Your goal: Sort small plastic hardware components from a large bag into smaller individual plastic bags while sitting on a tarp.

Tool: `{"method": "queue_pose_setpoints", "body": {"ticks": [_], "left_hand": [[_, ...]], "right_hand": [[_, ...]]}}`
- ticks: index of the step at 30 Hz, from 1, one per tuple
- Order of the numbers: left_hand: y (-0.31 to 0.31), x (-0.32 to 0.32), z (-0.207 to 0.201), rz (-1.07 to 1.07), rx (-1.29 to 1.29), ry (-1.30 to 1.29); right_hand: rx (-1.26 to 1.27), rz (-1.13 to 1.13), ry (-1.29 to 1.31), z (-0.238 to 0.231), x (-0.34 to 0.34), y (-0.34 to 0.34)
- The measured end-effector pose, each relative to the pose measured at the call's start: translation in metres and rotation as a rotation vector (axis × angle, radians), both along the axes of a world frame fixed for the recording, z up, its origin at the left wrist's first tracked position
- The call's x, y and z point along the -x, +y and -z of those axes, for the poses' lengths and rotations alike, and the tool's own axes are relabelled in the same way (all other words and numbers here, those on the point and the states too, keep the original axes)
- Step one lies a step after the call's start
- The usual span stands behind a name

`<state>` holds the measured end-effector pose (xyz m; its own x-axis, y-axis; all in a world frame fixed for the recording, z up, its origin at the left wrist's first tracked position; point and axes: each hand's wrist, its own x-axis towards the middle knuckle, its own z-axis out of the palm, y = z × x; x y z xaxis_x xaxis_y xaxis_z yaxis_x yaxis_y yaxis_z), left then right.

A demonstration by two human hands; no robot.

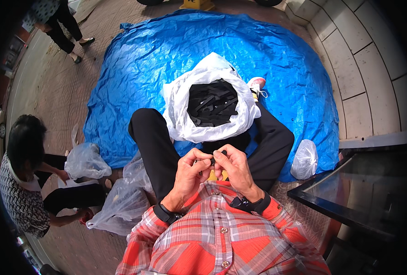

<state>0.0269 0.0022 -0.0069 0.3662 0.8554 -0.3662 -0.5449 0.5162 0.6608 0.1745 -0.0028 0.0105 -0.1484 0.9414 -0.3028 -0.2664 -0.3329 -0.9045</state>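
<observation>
Close in front of my shirt, my left hand point(191, 171) and my right hand point(235, 168) meet, thumbs and fingers pinched together. Between them they grip a small black piece point(213, 162), mostly covered by the fingers, so its exact kind cannot be made out. Just beyond my hands, between my bent legs, stands a white plastic bag point(178, 120) with its mouth rolled wide. Many flat, narrow black pieces point(212, 103) lie heaped inside it. Each of my wrists wears a black band.
A crinkled blue tarp point(134, 68) spreads under the bag. On its right edge sits a tied plastic bag point(304, 160), near a dark glossy panel point(345, 192). At left, another person point(24, 183) sits beside clear plastic bags point(121, 201); someone else point(59, 25) stands farther off.
</observation>
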Motion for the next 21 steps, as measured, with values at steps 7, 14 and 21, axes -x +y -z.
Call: {"method": "queue_pose_setpoints", "body": {"ticks": [7, 14, 21], "left_hand": [[-0.001, -0.004, -0.017, -0.027, 0.034, 0.100], [-0.003, -0.004, -0.016, -0.038, 0.037, 0.140], [-0.005, -0.006, -0.025, -0.034, -0.050, 0.339]], "right_hand": [[0.002, -0.002, 0.046, -0.003, -0.001, -0.001], [0.021, -0.017, 0.089, -0.002, -0.003, -0.002], [-0.031, -0.012, 0.030, -0.003, -0.002, -0.003]]}}
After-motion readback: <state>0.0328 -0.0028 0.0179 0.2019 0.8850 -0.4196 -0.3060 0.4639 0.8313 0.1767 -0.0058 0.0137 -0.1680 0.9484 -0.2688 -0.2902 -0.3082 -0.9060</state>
